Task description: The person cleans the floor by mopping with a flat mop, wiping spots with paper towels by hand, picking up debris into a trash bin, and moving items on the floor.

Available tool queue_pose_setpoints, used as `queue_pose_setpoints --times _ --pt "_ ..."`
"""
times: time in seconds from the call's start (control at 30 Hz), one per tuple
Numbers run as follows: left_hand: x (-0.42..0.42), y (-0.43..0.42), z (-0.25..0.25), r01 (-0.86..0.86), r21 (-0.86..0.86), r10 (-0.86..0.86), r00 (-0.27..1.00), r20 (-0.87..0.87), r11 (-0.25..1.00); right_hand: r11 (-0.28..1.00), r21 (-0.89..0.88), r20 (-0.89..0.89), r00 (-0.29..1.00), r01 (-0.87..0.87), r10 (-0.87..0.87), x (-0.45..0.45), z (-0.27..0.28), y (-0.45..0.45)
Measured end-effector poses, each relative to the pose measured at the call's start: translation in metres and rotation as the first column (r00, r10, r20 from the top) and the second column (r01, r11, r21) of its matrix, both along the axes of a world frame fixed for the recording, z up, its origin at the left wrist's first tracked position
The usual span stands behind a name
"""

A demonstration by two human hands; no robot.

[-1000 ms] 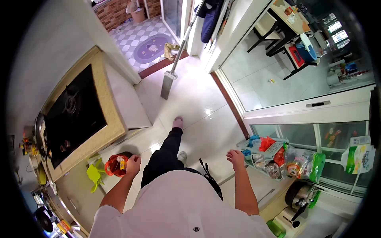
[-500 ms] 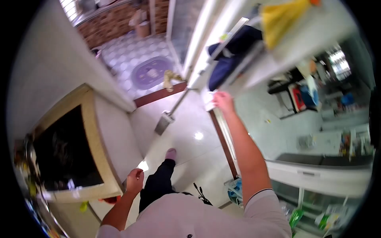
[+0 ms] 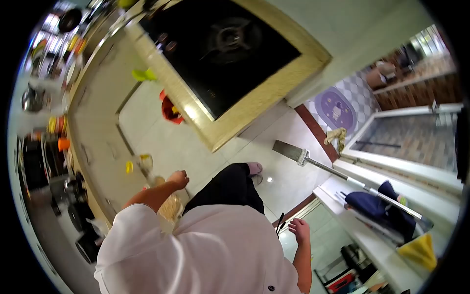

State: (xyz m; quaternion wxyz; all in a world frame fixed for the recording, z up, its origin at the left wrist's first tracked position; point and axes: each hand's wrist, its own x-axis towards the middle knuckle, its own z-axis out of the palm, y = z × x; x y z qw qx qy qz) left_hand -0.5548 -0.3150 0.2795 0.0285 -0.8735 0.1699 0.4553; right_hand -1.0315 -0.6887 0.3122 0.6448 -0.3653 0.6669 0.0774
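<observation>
My left hand (image 3: 179, 180) hangs over the floor below the counter corner, its fingers loosely curled together with nothing visible in them. Beneath that forearm is a pale bag (image 3: 170, 208), partly hidden by the arm. My right hand (image 3: 299, 231) is on the other side of my body, near the doorway, with bent fingers a little apart and nothing in it. A flat mop (image 3: 289, 151) lies beyond both hands, its pole reaching toward the right wall. Neither hand touches it.
A black cooktop (image 3: 230, 49) sits in the beige counter (image 3: 215, 134). Beside it on the floor is a red-lined bin (image 3: 169, 109). Past a dark red threshold (image 3: 313, 125) are a purple mat (image 3: 336, 110) and a crumpled cloth (image 3: 336, 137). Dark blue cloths (image 3: 377, 208) hang at right.
The view has swung left, bringing the cooktop and left counters closer. My right hand has come down from the door frame area to beside my body. My left hand remains loosely curled.
</observation>
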Motion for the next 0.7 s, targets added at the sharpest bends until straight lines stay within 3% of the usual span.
queue_pose_setpoints --times 0.07,0.13,0.23,0.27,0.33,0.43,0.5,0.53,0.57,0.6,0.63,0.67,0.7 --pt "-0.023 0.041 0.004 -0.109 0.005 0.109 0.994 0.016 0.994 0.994 0.050 -0.012 0.996 -0.093 0.094 -0.005 -0.009 0.000" --pt "-0.042 0.065 0.019 -0.333 0.017 0.332 0.943 0.017 0.943 0.982 0.023 -0.159 0.969 -0.188 0.190 -0.015 -0.031 -0.016" --pt "-0.082 0.127 -0.015 -0.447 -0.051 0.448 0.894 0.012 0.893 0.974 -0.024 -0.304 0.930 -0.224 0.206 -0.024 -0.055 -0.046" --pt "-0.084 0.133 -0.012 -0.538 0.017 0.537 0.840 -0.075 0.843 0.970 -0.020 -0.309 0.924 -0.241 0.223 -0.016 -0.056 -0.049" --pt "-0.085 0.157 -0.028 -0.539 0.012 0.538 0.837 -0.097 0.842 0.976 -0.149 -0.389 0.917 -0.156 0.087 0.004 -0.052 -0.051" --pt "-0.064 0.191 -0.083 -0.547 -0.020 0.539 0.831 -0.135 0.837 0.966 -0.172 -0.271 0.952 -0.191 0.140 0.057 -0.018 -0.018" --pt "-0.022 0.209 -0.121 -0.510 -0.143 0.505 0.860 -0.069 0.848 0.959 -0.158 -0.248 0.949 -0.236 0.193 0.085 -0.005 0.017" --pt "0.009 0.202 -0.130 -0.617 -0.095 0.610 0.787 -0.091 0.782 0.969 -0.144 -0.254 0.954 -0.203 0.162 0.089 -0.005 0.035" --pt "0.037 0.201 -0.152 -0.615 -0.102 0.607 0.789 -0.096 0.782 0.977 -0.131 -0.260 0.957 -0.166 0.128 0.092 -0.009 0.057" --pt "0.069 0.202 -0.184 -0.690 -0.131 0.684 0.723 -0.092 0.712 0.967 -0.126 -0.240 0.952 -0.224 0.189 0.100 -0.002 0.082" --pt "0.105 0.202 -0.214 -0.754 -0.162 0.752 0.653 -0.090 0.636 0.985 -0.097 -0.273 0.955 -0.144 0.113 0.107 -0.003 0.112" --pt "0.143 0.194 -0.234 -0.843 -0.144 0.828 0.536 -0.162 0.518 0.959 0.039 -0.376 0.885 -0.282 0.276 0.109 -0.009 0.134" --pt "0.181 0.182 -0.249 -0.914 -0.114 0.885 0.405 -0.228 0.389 0.987 0.033 -0.438 0.885 -0.160 0.159 0.121 -0.010 0.168"
